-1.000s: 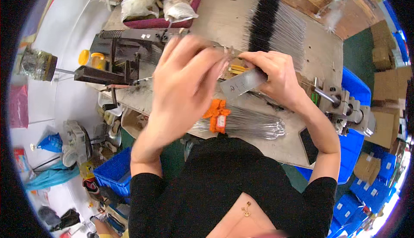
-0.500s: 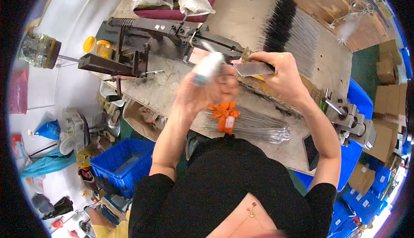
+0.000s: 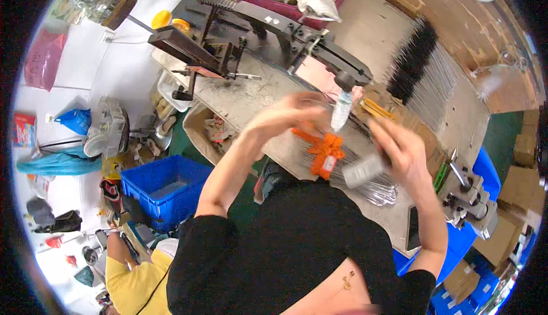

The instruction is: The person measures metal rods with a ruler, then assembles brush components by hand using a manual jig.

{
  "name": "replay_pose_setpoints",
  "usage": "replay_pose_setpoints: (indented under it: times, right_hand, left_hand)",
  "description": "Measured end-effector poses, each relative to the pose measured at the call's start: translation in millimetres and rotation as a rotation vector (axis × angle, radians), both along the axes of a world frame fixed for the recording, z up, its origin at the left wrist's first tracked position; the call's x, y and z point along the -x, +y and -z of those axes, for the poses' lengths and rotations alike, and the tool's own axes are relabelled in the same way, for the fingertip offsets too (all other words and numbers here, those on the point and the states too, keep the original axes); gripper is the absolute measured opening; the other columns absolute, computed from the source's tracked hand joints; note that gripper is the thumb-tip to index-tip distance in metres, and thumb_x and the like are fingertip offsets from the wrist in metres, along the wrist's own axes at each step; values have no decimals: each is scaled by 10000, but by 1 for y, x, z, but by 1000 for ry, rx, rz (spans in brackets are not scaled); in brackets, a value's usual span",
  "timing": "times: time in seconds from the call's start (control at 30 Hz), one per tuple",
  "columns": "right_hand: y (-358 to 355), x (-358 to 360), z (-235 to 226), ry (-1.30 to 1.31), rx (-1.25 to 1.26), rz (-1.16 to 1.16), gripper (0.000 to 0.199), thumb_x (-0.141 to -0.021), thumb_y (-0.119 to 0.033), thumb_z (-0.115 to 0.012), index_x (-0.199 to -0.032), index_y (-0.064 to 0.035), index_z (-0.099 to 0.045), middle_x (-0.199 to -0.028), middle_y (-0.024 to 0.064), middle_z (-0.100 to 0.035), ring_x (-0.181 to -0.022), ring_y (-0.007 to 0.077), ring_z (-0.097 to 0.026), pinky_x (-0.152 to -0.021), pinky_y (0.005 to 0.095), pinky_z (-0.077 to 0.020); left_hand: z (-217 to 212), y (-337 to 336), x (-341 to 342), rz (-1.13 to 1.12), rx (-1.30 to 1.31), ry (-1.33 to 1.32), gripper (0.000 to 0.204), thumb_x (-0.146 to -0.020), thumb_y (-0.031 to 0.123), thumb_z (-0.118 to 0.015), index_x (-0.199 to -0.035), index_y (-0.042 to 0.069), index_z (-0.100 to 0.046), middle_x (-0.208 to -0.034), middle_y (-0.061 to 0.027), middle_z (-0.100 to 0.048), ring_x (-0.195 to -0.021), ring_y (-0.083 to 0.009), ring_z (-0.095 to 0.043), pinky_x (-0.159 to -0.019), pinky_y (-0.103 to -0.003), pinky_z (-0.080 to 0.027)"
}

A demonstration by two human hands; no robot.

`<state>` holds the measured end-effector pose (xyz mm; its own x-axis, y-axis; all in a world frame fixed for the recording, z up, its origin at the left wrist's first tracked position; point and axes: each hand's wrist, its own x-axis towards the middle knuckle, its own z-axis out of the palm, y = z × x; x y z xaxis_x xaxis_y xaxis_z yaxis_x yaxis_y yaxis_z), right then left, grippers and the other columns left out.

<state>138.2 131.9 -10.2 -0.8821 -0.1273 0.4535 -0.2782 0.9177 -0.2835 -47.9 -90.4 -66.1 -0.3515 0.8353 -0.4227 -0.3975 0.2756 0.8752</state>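
My left hand (image 3: 305,112) is smeared by motion, so its fingers cannot be read. Right beside it is a small whitish bottle (image 3: 341,111), below the end of the dark metal machine arm (image 3: 342,61); whether hand and bottle touch is unclear. My right hand (image 3: 404,149) is closed round a flat grey metal blade (image 3: 365,170), blurred and pointing left. Below the blade lies a bundle of thin metal wires (image 3: 379,192), with an orange cloth tie (image 3: 328,158) at its left end. A yellow strip (image 3: 377,109) lies beyond my right hand.
Black-bristled wire brushes (image 3: 419,58) lie at the far right of the table. A clamp-like metal fixture (image 3: 471,198) stands at the right edge. A blue crate (image 3: 162,183) sits on the floor at left, near a person in yellow (image 3: 134,281). White bags (image 3: 317,3) lie at the back.
The view has turned, shifting the bench rightward. The bottle, earlier in my left hand, is now to the right of that hand. My right hand has come lower and nearer with the blade.
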Motion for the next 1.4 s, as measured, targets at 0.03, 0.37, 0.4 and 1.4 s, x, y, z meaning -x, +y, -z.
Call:
replay_pose_setpoints:
  times: [0.03, 0.37, 0.4, 1.4]
  right_hand:
    - [1, -16, 19, -34, 31, 10, 491, -658, -25, -707, -1142, -59, -638, -1125, 167, -642, -830, 294, -670, -705, 382, -551]
    - [12, 3, 39, -311, 270, 557, 406, -660, 26, -564, -1060, -24, -606, -1138, 148, -591, -1036, 354, -589, -872, 414, -475]
    - [13, 3, 43, -254, 256, 536, 363, -661, 20, -563, -1019, -21, -607, -1108, 143, -599, -1022, 354, -589, -862, 415, -476]
    - [36, 22, -22, -351, 703, 348, 280, -785, -30, -557, -1058, -5, -615, -827, 112, -614, -762, 173, -569, -750, 313, -467]
  left_hand:
    - [4, -29, 14, -246, 27, -167, 583, -847, 375, -697, -1260, 22, -484, -1006, -67, -611, -749, -110, -577, -605, -241, -487]
    - [3, -98, 57, -853, 31, 80, 259, -936, 251, -617, -958, -7, -627, -749, -41, -626, -590, -66, -545, -501, -190, -413]
    - [6, -95, 56, -831, 28, 76, 259, -936, 251, -617, -958, -7, -627, -749, -41, -626, -590, -66, -545, -501, -190, -413]
    - [-42, 98, -74, -350, -173, -109, 300, -980, 311, -539, -977, 21, -617, -767, -36, -647, -609, -91, -580, -525, -216, -427]
